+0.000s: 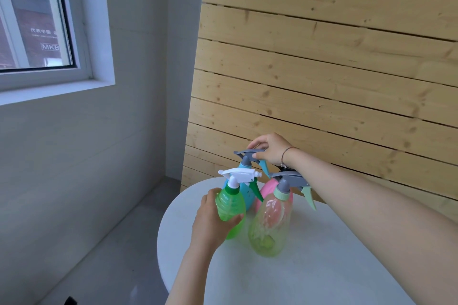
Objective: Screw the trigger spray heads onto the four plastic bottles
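You're working over the white tabletop (322, 262). Your left hand (213, 223) is curling its fingers round the small green bottle (230, 208) near the left edge. Your right hand (271, 148) is pinching the grey spray head (244, 154) sitting atop the blue bottle (246, 193) just behind.

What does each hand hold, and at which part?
The left hand grips the small green bottle around its body. The right hand holds the blue bottle by its grey spray head.

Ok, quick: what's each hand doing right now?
Left hand: grips the small translucent green plastic bottle.
Right hand: pinches the grey trigger spray head on the blue plastic bottle.
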{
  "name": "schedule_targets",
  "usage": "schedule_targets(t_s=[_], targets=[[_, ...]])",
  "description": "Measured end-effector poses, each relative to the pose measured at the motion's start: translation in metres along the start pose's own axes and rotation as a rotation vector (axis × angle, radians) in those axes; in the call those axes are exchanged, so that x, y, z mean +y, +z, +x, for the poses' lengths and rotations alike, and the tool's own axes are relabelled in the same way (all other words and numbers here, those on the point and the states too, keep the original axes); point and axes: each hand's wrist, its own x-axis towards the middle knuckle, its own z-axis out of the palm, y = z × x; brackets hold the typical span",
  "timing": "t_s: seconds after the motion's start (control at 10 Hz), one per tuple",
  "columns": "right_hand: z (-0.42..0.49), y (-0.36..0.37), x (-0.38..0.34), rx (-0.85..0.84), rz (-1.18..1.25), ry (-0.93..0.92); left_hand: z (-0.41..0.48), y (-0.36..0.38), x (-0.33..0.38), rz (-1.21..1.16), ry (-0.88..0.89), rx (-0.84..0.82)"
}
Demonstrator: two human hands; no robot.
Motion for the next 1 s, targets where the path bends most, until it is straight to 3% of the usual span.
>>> schedule_targets(t_s=[0.7,0.8,0.9,1.0], targets=[[-0.001,-0.012,-0.004,-0.013,0.043,-0.036,0.001,-0.007,0.011,-0.002,0.033,0.012],[-0.014,-0.028,-0.014,0.058,0.007,-0.103,0.001,-0.010,0.017,-0.045,0.069,0.035],[-0.045,-0.052,-0.032,0.234,0.001,-0.213,-0.002,-0.013,0.027,-0.053,0.112,0.063],[-0.085,-0.079,-0.052,0.513,0.051,-0.451,-0.005,-0.017,0.035,-0.078,0.130,0.146]])
